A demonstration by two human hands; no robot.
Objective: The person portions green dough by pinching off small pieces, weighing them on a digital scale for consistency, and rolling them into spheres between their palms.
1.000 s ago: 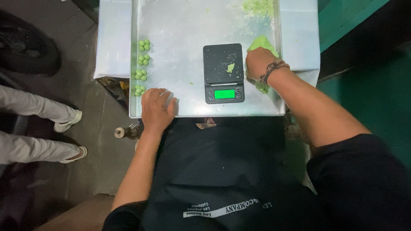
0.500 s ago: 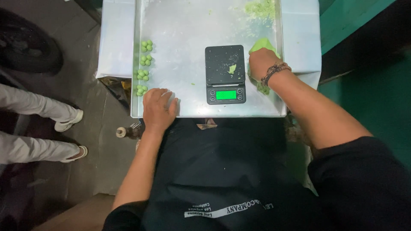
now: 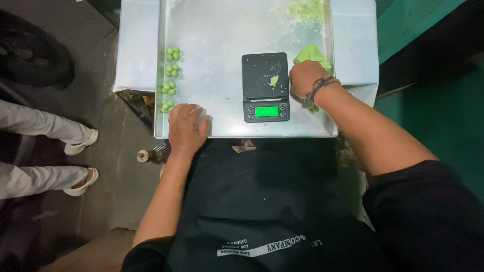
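Green dough (image 3: pixel 311 53) sits at the tray's (image 3: pixel 217 30) right edge, right hand (image 3: pixel 304 79) closed on it, a pinch on the scale (image 3: pixel 265 86). Four clusters of balls (image 3: pixel 169 79) are done along the left rim, with most dough apparently left. Left hand (image 3: pixel 186 123) lies flat, empty, near the front lip; mid-tray has plenty of room.
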